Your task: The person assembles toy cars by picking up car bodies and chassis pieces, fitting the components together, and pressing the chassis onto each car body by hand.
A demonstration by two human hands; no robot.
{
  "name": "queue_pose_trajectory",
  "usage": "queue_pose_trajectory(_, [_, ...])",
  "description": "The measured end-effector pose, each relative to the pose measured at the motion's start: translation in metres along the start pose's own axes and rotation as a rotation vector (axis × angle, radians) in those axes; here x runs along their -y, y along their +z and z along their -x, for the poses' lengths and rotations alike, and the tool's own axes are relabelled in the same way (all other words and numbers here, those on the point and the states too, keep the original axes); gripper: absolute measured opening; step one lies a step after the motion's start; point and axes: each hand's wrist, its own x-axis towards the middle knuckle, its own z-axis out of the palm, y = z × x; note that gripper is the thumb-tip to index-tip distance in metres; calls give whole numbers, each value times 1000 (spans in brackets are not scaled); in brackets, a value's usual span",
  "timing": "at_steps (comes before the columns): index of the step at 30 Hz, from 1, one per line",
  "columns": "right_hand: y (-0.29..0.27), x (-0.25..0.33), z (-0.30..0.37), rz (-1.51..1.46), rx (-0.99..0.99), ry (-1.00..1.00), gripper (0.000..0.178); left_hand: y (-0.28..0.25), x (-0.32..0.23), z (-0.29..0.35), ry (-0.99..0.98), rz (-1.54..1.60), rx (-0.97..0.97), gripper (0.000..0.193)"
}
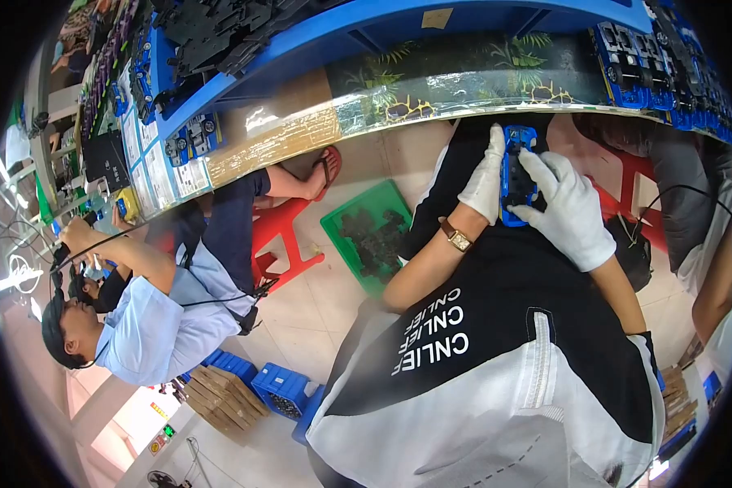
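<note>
Over my lap, just below the table edge, is a blue toy car body [511, 213] with black parts inside, its open underside facing up. My left hand [484, 185], in a white glove, grips its left side, with the thumb laid along the edge. From the right, my white-gloved right hand [576, 213] holds the same piece. Its fingertips rest on the upper inside and the thumb presses near the lower end. The gloves partly cover the right edge of the body.
Across the table [301, 128] stands a large blue bin [301, 31] heaped with black parts. Rows of blue toy cars [630, 69] lie at the right. A green tray [331, 226] of dark parts sits on the floor beside a red stool [289, 244]. A co-worker [150, 321] sits at the left.
</note>
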Motion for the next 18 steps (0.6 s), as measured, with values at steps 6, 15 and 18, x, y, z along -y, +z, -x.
queue_pose_trajectory(6, [6,8,-10,123,136,62,75,-11,12,-4,-38,-90,-109,61])
queue_pose_trajectory(15, [0,-5,-14,176,210,-82,74,3,15,7,76,-123,-167,61])
queue_pose_trajectory(18, [4,-1,-10,133,94,-109,74,5,18,4,47,-66,-198,60])
